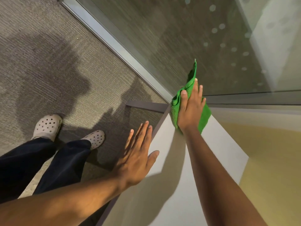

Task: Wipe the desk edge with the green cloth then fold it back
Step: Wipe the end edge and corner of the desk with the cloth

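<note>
A green cloth [204, 117] lies bunched at the far corner of the white desk [164, 185], one corner of it sticking up against the glass wall. My right hand [189, 110] lies flat on the cloth and presses it onto the desk corner, thumb over its left fold. My left hand [138, 154] hovers flat and empty at the desk's left edge [156, 129], fingers stretched out and slightly apart, thumb over the desk top.
A glass wall [195, 38] with a metal floor frame [114, 44] runs behind the desk corner. Grey carpet [48, 70] is at the left, with my legs and two grey clogs [47, 126] on it. A dark desk frame [146, 105] shows below the edge.
</note>
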Demonstrator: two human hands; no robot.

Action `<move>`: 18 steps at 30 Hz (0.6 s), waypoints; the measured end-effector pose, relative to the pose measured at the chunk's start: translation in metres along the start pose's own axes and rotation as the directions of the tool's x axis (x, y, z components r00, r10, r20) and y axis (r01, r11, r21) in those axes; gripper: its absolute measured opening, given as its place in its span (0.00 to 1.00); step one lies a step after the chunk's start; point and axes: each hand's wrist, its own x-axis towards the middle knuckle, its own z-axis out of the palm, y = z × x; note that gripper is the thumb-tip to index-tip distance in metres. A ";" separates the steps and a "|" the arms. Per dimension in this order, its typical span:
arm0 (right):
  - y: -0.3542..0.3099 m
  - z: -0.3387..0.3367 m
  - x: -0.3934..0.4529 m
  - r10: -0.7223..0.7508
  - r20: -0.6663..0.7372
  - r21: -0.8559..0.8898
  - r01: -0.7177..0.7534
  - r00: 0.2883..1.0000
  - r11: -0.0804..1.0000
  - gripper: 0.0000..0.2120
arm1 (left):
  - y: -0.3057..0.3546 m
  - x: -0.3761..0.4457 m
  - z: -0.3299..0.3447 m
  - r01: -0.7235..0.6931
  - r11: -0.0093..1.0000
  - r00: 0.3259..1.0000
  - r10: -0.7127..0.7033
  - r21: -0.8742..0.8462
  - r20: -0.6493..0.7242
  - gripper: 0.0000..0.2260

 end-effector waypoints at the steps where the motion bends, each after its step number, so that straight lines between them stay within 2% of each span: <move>1: 0.001 0.001 -0.008 -0.014 -0.005 -0.003 0.014 1.000 1.000 0.30 | 0.000 0.000 0.000 -0.001 1.000 1.000 0.001 0.003 -0.002 0.34; 3: 0.005 0.000 -0.040 -0.100 0.024 0.007 0.100 0.995 0.995 0.29 | -0.001 0.001 0.002 -0.002 1.000 1.000 0.002 0.008 -0.022 0.34; 5: 0.014 -0.004 -0.080 -0.187 0.108 0.023 0.185 0.976 0.982 0.29 | -0.003 -0.001 0.004 -0.001 1.000 0.999 0.002 0.010 -0.050 0.35; 8: 0.037 -0.016 -0.112 -0.375 0.288 -0.046 0.404 0.881 0.914 0.28 | -0.006 -0.003 0.009 -0.013 1.000 0.998 0.014 0.017 -0.062 0.34; 9: 0.045 -0.023 -0.110 -0.468 0.338 -0.073 0.518 0.817 0.852 0.28 | -0.006 -0.003 0.011 -0.010 1.000 0.998 0.011 0.017 -0.062 0.34; 11: 0.053 -0.037 -0.089 -0.647 0.431 -0.107 0.748 0.629 0.655 0.27 | -0.006 -0.001 0.013 0.008 1.000 0.999 -0.007 0.015 -0.045 0.33; 14: 0.041 -0.043 -0.049 -0.761 0.557 -0.100 0.936 0.334 0.337 0.26 | -0.005 -0.001 0.016 0.036 0.997 0.999 -0.035 0.062 -0.013 0.32; 16: 0.029 -0.041 -0.026 -0.764 0.605 -0.083 0.972 0.224 0.219 0.26 | -0.004 -0.001 0.017 0.055 0.995 0.998 -0.051 0.083 -0.040 0.32; 17: 0.025 -0.041 -0.015 -0.765 0.611 -0.091 0.978 0.204 0.187 0.26 | -0.003 -0.002 0.018 0.059 0.995 0.996 -0.053 0.086 -0.072 0.32; 18: 0.021 -0.043 -0.004 -0.765 0.607 -0.115 0.976 0.216 0.184 0.27 | -0.004 -0.002 0.020 0.059 0.994 0.993 -0.050 0.089 -0.103 0.32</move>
